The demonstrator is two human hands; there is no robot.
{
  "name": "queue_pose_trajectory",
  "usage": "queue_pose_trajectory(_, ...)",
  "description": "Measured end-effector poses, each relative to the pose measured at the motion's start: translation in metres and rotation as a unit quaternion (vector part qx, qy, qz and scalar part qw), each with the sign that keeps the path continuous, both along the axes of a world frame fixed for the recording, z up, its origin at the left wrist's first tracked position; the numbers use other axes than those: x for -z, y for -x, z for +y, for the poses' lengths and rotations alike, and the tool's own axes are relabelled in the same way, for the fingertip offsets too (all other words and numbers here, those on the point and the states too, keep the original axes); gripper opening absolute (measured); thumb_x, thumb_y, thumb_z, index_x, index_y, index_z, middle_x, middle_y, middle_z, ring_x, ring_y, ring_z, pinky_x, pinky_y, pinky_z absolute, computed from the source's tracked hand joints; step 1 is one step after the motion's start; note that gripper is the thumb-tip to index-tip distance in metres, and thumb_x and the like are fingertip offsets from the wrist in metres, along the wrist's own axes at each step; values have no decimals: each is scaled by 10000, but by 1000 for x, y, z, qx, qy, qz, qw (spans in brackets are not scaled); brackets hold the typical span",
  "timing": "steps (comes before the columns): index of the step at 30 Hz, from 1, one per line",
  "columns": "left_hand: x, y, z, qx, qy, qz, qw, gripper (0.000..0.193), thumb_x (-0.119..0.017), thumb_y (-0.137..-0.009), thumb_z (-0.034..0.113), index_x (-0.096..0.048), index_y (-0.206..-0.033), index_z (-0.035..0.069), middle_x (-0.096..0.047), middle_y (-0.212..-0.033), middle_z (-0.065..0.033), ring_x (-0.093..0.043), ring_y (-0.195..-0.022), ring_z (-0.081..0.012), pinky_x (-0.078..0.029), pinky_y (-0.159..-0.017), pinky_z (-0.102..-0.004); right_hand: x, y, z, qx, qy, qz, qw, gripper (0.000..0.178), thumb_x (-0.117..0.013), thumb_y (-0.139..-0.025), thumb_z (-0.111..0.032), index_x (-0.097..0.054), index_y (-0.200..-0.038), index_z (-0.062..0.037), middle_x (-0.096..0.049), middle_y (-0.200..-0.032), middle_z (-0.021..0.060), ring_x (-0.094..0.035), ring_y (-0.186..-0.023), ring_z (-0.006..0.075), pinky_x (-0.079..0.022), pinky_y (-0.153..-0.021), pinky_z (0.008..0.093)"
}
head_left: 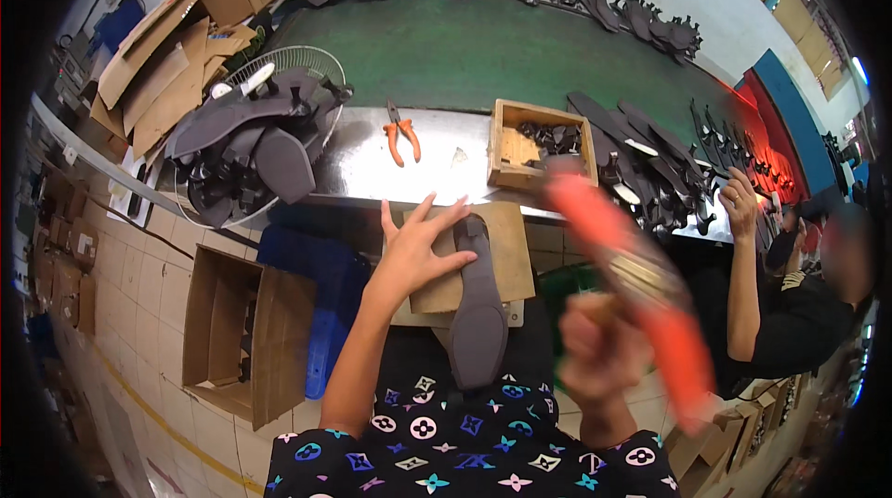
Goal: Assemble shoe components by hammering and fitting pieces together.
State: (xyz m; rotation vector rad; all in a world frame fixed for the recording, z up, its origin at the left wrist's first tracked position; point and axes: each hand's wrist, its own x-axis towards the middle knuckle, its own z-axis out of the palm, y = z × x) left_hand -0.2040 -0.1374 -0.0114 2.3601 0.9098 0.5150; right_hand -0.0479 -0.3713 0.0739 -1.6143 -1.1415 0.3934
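Observation:
A dark grey shoe sole [478,326] lies lengthwise in front of me, its narrow heel end on a brown board [511,252] and its wide end over my patterned clothing. My left hand [420,252] rests at the heel end with fingers spread. Its thumb touches the sole's edge, and the index fingertip is by the heel end. To the right, my right hand [604,345] is closed around the handle of a mallet [674,349] with red ends and a metallic middle. Motion blurs both the mallet and that hand. The mallet is apart from the sole.
Orange-handled pliers [401,137] lie on the metal bench beside a wooden box [542,177] of small dark parts. A wire basket [321,57] heaped with heeled soles stands left. More soles [641,150] lie right, near another person's hand [741,205]. A cardboard box [283,349] sits lower left.

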Motion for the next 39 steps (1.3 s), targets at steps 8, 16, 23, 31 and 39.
queue_pose_trajectory(8,10,4,-11,62,-84,-123,987,263,-718,-844,260,-713,-1030,74,-667,-1210,-72,-628,-1086,-327,-410,-967,-527,-9,-2,63,-70,-37,-128,989,505,-618,-894,41,-508,-1387,20,-653,-930,187,-644,-728,279,-524,-666,329)
queue_pose_trajectory(16,-76,47,-98,163,301,-185,921,147,-691,-891,141,-727,-929,3,-584,-859,-71,-586,-828,-184,-460,-718,-310,32,-14,86,-178,100,-256,945,405,-663,-883,-40,-610,-1285,-43,-639,-1176,154,-662,-897,317,-518,-721,382)
queue_pose_trajectory(23,-83,55,-115,191,535,-224,792,329,-456,-1056,255,-595,-1081,-42,-587,-1018,-106,-573,-1046,-208,-438,-936,-319,8,2,65,-419,74,356,832,545,-589,-977,-438,-637,-1149,77,-616,-1240,229,-628,-1051,266,-486,-965,400)
queue_pose_trajectory(31,-84,57,-130,227,647,-234,690,370,-415,-1077,264,-602,-1147,-48,-608,-1131,-115,-553,-1130,-216,-404,-1035,-327,13,24,44,-427,81,433,790,521,-543,-987,-480,-623,-1033,33,-580,-1103,157,-616,-777,127,-509,-634,213)
queue_pose_trajectory(39,-91,55,-137,292,573,-225,732,305,-450,-1061,214,-566,-1180,-41,-585,-1139,-119,-557,-1128,-209,-434,-998,-326,8,29,43,-441,-23,355,824,448,-604,-950,-453,-691,-965,-14,-684,-969,117,-625,-1021,315,-408,-957,443)
